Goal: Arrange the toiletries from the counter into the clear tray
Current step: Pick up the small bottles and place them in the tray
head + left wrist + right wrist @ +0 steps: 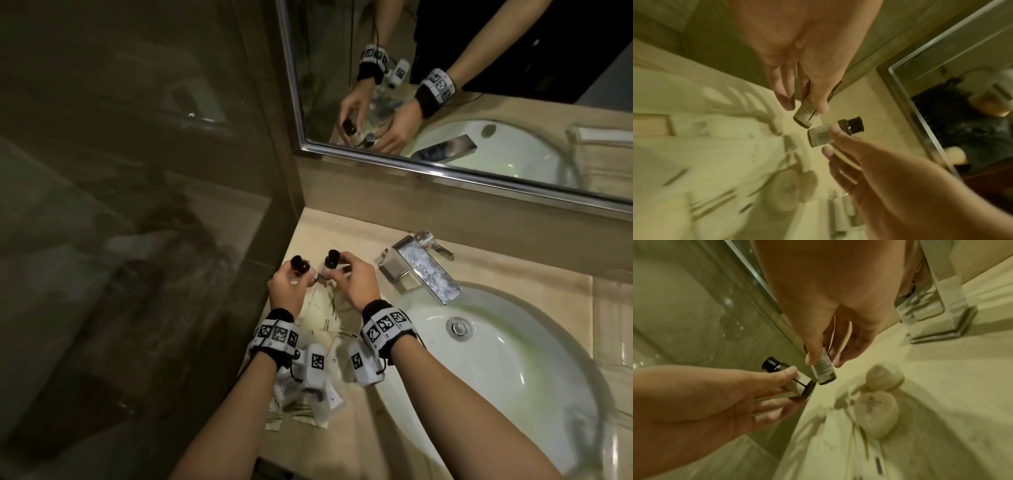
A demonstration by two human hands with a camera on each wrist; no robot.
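In the head view my left hand (297, 278) grips a small black-capped bottle (61, 264) upright above the counter's back left corner. Just to its right, my right hand (337, 274) pinches a second black-capped bottle (331, 257). The left wrist view has my left hand (805, 108) holding its bottle (804, 116) by the body, bottom end free. Thumb and fingers of my right hand (823, 362) pinch the other bottle (823, 371), seen from the right wrist. The two bottles hang close together, apart. A clear tray (342, 303), hard to make out, lies under my hands. Two round wrapped soaps (875, 412) sit by them.
Pale toiletry packets (308, 401) lie on the counter (342, 445) toward its front edge. A chrome tap (421, 263) and white sink basin (513, 359) stand to the right. A glass partition (137, 205) bounds the left, a mirror (445, 85) the back.
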